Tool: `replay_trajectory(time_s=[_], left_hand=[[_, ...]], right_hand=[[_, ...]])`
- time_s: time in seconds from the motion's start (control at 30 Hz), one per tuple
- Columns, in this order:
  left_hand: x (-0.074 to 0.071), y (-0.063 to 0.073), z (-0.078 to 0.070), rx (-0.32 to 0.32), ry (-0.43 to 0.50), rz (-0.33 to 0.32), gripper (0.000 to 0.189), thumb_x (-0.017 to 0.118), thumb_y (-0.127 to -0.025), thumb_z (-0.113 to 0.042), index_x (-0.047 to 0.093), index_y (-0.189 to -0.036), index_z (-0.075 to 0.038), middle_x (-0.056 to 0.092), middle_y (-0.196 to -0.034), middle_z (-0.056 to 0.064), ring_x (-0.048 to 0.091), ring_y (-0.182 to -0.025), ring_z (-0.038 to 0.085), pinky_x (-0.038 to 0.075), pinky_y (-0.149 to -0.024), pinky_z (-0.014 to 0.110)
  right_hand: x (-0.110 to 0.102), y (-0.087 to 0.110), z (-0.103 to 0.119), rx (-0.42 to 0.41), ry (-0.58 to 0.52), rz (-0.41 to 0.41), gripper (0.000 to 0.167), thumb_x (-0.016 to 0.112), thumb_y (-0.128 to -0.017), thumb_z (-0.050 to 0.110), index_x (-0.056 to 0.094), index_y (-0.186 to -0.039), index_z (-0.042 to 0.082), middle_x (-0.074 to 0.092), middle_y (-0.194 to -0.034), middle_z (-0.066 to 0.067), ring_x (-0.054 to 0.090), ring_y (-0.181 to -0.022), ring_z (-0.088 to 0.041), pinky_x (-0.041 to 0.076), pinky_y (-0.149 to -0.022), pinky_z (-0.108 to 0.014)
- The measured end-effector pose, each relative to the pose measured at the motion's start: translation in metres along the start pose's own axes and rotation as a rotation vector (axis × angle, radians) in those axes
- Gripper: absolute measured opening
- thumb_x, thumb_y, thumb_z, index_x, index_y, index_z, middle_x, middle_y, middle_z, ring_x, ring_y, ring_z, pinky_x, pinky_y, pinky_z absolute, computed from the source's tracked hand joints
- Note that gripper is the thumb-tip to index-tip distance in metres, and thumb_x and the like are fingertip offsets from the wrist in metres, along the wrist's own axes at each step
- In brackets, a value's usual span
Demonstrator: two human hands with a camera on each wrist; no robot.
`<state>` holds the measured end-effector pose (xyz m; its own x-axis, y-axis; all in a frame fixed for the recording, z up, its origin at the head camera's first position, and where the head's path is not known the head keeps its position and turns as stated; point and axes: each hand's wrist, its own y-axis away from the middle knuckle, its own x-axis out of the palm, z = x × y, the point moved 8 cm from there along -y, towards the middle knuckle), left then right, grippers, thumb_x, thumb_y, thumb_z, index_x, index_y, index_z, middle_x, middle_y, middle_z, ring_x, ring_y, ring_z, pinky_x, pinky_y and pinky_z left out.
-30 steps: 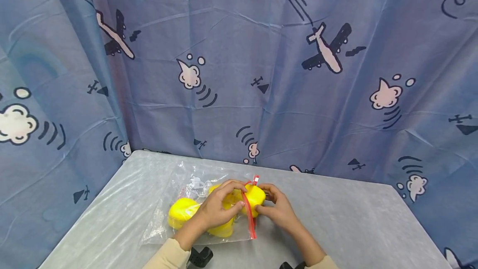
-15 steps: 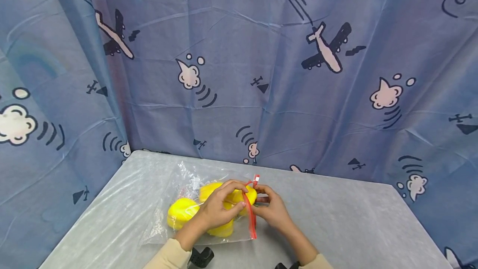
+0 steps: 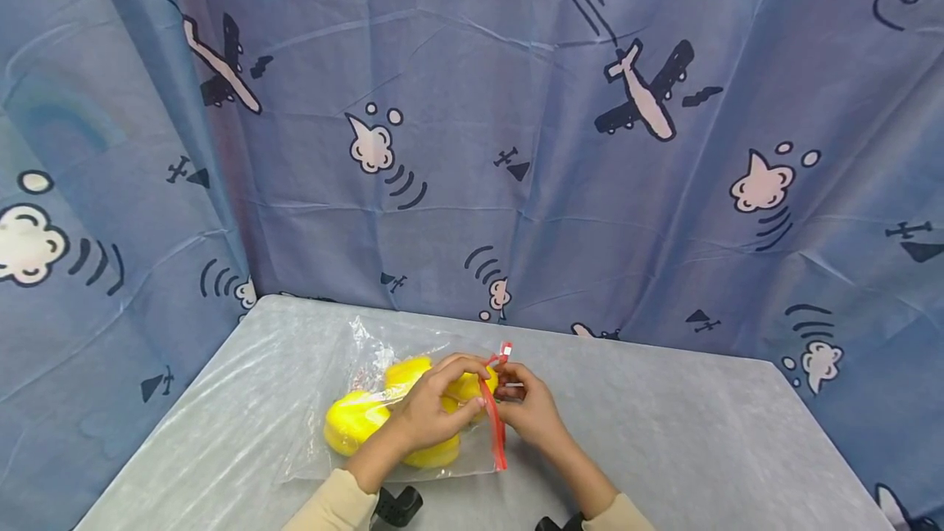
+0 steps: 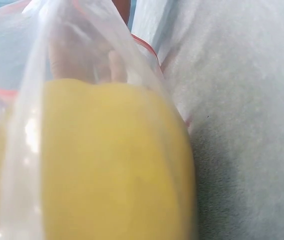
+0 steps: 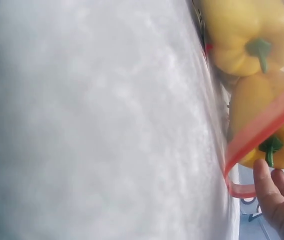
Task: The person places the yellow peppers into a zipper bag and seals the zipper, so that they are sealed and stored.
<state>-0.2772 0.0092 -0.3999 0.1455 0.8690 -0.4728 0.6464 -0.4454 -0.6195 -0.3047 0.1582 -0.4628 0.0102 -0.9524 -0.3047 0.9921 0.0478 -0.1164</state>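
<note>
Several yellow bell peppers [image 3: 356, 424] lie inside a clear zip bag [image 3: 313, 457] with a red zip strip [image 3: 496, 433] at its mouth. My left hand [image 3: 435, 410] holds the bag's mouth from above, thumb and fingers at the red strip. At the opening, one pepper [image 5: 247, 100] is mostly in the bag, its green stem [image 5: 270, 146] facing outward. The extended fingers of my right hand [image 3: 537, 412] touch that stem end. In the left wrist view a yellow pepper [image 4: 106, 160] fills the foreground behind the plastic, with fingers blurred beyond it.
The bag rests on a grey-white covered table [image 3: 664, 424]. A blue curtain [image 3: 442, 252] printed with planes and clouds stands behind and at the sides. Black wrist devices [image 3: 398, 506] show near both sleeves.
My right hand has moved left, pushing the pepper from the bag's mouth further inside. The peppers within have shifted left. My left hand stays at the red strip.
</note>
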Motion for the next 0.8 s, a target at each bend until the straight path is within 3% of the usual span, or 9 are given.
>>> replay_trajectory(time_s=[0.13, 0.47, 0.8], left_hand=[[0.0004, -0.0002, 0.0012, -0.01, 0.016, 0.014, 0.028, 0.067, -0.087, -0.014, 0.06, -0.113, -0.02, 0.062, -0.123, 0.007, 0.058, -0.118, 0.018, 0.046, -0.104, 0.034], [0.0002, 0.0001, 0.0025, -0.007, 0.017, 0.021, 0.028, 0.067, -0.088, -0.017, 0.059, -0.114, -0.022, 0.06, -0.125, -0.001, 0.057, -0.12, 0.016, 0.047, -0.104, 0.032], [-0.0005, 0.0015, 0.002, 0.014, 0.023, 0.013, 0.026, 0.066, -0.088, -0.016, 0.059, -0.113, -0.018, 0.062, -0.123, 0.008, 0.058, -0.118, 0.017, 0.046, -0.104, 0.031]], right_hand=[[0.0016, -0.0003, 0.0012, -0.019, -0.018, 0.01, 0.051, 0.078, -0.07, -0.001, 0.062, -0.118, 0.001, 0.063, -0.107, -0.016, 0.067, -0.093, -0.027, 0.059, -0.071, -0.027], [0.0022, -0.0029, -0.0053, 0.002, -0.033, 0.047, 0.051, 0.078, -0.074, 0.003, 0.061, -0.122, 0.003, 0.063, -0.113, -0.018, 0.068, -0.097, -0.027, 0.058, -0.07, -0.024], [0.0038, -0.0023, -0.0049, 0.007, -0.036, 0.11, 0.051, 0.076, -0.078, 0.006, 0.058, -0.125, 0.002, 0.06, -0.118, -0.02, 0.067, -0.1, -0.028, 0.058, -0.07, -0.023]])
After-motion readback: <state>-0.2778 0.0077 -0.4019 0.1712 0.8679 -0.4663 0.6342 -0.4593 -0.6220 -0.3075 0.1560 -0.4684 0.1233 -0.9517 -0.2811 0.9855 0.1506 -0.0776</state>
